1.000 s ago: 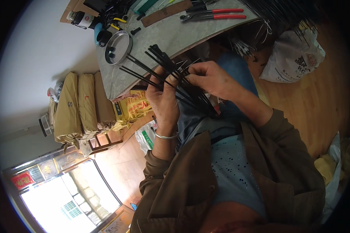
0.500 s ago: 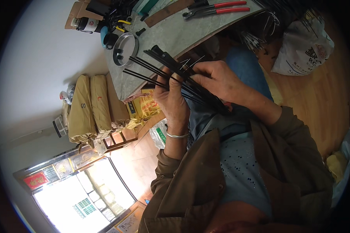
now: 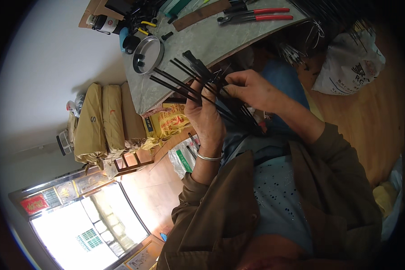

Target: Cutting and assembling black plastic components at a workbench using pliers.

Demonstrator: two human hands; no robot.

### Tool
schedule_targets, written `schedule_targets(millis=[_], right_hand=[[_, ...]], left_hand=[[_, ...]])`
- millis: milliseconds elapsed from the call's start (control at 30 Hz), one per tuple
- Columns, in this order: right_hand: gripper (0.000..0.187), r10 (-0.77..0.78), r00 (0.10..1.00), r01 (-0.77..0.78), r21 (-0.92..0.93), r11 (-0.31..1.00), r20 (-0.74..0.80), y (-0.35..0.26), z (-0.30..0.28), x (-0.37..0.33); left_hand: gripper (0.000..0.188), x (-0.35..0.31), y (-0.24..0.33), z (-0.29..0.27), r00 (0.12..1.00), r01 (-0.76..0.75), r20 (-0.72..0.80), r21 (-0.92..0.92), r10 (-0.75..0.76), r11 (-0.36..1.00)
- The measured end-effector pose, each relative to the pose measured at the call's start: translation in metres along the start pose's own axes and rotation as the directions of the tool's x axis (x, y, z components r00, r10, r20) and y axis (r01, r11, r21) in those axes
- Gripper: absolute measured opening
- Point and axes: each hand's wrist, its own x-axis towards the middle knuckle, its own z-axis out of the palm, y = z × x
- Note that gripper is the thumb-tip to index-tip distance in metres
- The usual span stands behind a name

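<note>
Left hand grasps black rods, right hand pinching among them, near table edge

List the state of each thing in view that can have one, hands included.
Rods, bunched, ends fanned apart
Left hand, closed around the rods
Right hand, pinched at the rods
Pliers, on the table, not held
Dish, holding small black pieces
Jacket, open at the front
Bangle, around the left wrist
Bottle, capped
</note>
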Motion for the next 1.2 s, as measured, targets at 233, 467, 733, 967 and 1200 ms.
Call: schedule_targets(millis=[233,467,733,967,1200], right_hand=[[0.015,-0.063,0.996,0.056,-0.107,0.993,-0.058,0.002,0.006,-0.006],[0.016,-0.063,0.997,0.06,-0.054,0.997,-0.05,0.001,0.008,-0.007],[0.018,-0.053,0.998,0.051,-0.053,0.997,-0.035,0.001,0.004,-0.007],[0.017,0.04,0.999,-0.036,0.111,0.993,-0.035,-0.006,0.002,-0.005],[0.016,0.073,0.997,-0.072,0.167,0.983,0.003,-0.006,-0.002,-0.01]], left_hand=[[0.027,0.002,-0.004,-0.003,0.997,0.041,-0.064,-0.003,-0.041,0.999],[0.027,0.002,-0.002,-0.005,0.999,0.032,-0.043,0.075,-0.029,0.997],[0.029,0.004,-0.002,-0.006,1.0,0.017,0.016,0.046,-0.018,0.999],[0.03,0.004,0.007,-0.001,0.999,-0.028,0.05,0.193,0.019,0.981],[0.029,0.003,0.012,0.005,0.998,-0.025,0.06,0.236,0.011,0.971]])
